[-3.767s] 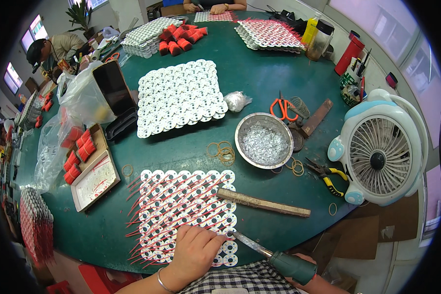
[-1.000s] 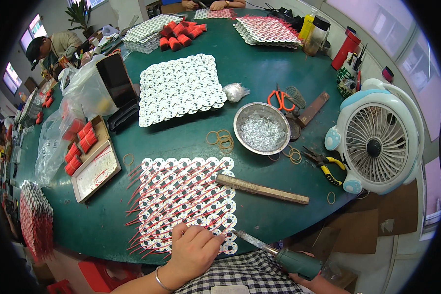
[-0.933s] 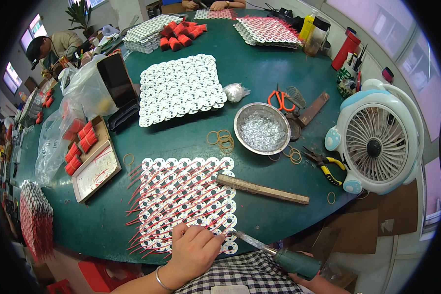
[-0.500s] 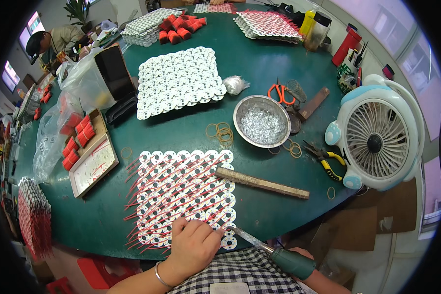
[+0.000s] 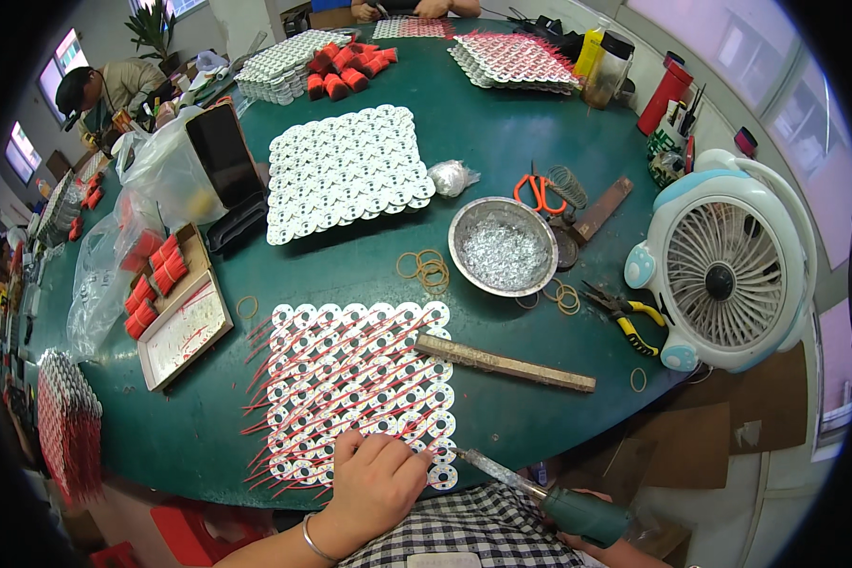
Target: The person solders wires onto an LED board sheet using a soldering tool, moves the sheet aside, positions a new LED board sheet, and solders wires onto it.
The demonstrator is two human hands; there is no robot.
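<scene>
Soldering looks well along on the near mat of white discs (image 5: 355, 383), which lies on the green table (image 5: 502, 123) just in front of the person, red wires threaded across nearly all of it. The left hand (image 5: 374, 483) presses flat on its near edge, fingers loosely curled and gripping nothing. The right hand (image 5: 577, 540), mostly hidden, is clenched around the green-handled iron (image 5: 549, 497), whose tip touches the mat's near right corner. Judging by this, only the last discs remain here. A second mat (image 5: 346, 170), farther off, shows no wires yet.
</scene>
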